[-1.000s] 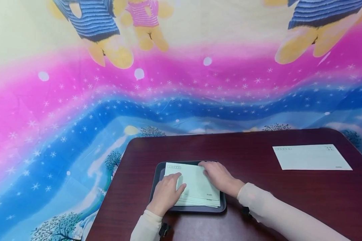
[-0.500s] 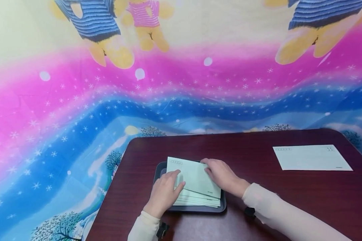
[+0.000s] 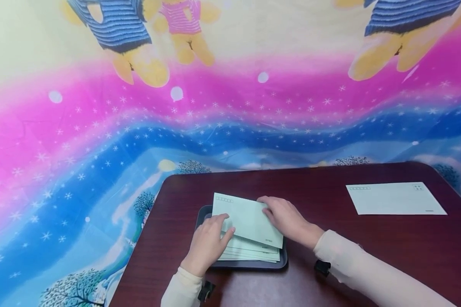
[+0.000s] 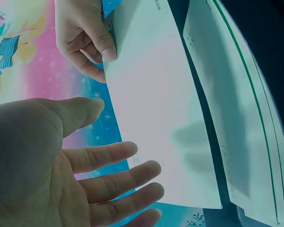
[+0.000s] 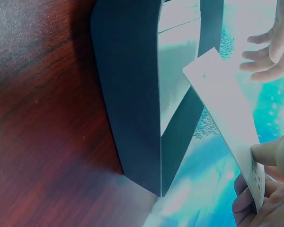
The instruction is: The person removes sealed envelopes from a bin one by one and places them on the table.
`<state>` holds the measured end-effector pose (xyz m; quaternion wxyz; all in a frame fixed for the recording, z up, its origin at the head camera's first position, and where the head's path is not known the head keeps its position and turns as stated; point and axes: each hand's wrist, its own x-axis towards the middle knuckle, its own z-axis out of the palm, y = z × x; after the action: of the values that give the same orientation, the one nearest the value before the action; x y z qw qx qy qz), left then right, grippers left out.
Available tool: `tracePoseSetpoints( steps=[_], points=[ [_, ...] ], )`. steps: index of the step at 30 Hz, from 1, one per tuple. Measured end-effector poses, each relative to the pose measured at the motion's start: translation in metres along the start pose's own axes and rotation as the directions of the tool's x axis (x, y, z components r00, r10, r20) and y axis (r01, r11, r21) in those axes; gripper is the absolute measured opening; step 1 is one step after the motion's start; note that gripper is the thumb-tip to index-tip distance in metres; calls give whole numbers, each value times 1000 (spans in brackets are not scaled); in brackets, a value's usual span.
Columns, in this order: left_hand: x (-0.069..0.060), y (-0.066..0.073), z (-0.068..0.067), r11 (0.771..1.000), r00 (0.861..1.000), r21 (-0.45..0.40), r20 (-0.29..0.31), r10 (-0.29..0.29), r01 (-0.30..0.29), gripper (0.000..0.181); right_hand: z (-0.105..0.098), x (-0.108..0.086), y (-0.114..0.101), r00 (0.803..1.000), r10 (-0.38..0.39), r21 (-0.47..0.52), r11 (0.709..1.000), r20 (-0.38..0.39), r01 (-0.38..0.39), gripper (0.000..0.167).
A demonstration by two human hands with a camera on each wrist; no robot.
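Observation:
A pale green envelope (image 3: 246,217) is raised at a tilt over a stack of similar envelopes (image 3: 249,254) in a dark tray (image 3: 253,266). My right hand (image 3: 288,219) pinches its upper right corner; the right wrist view shows the thumb on one face of the envelope (image 5: 227,104) and fingers behind. Beside its left edge is my left hand (image 3: 209,243), fingers spread and extended, palm toward the envelope (image 4: 151,104) in the left wrist view. I cannot tell whether the left fingertips touch it.
Another pale envelope (image 3: 395,198) lies flat at the right back of the dark reddish wooden table (image 3: 315,181). A colourful printed cloth (image 3: 230,106) hangs behind the table.
The top envelope has risen off the stack and tilted, moving away from me with my right hand. My left hand has shifted slightly upward in view.

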<state>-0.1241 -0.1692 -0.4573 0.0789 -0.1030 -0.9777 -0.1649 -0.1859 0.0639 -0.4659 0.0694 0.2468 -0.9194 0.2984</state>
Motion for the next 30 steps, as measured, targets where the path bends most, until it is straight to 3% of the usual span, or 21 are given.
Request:
tracePoseSetpoints(
  steps=[16, 30],
  points=[
    [1, 7, -8, 1000, 1000, -3, -7, 28, -28, 40, -19, -3, 3, 1000, 14, 15, 1000, -8, -13, 28],
    [1, 13, -5, 999, 999, -13, -1, 51, -51, 40, -33, -12, 13, 999, 22, 16, 1000, -28, -21, 30]
  ],
)
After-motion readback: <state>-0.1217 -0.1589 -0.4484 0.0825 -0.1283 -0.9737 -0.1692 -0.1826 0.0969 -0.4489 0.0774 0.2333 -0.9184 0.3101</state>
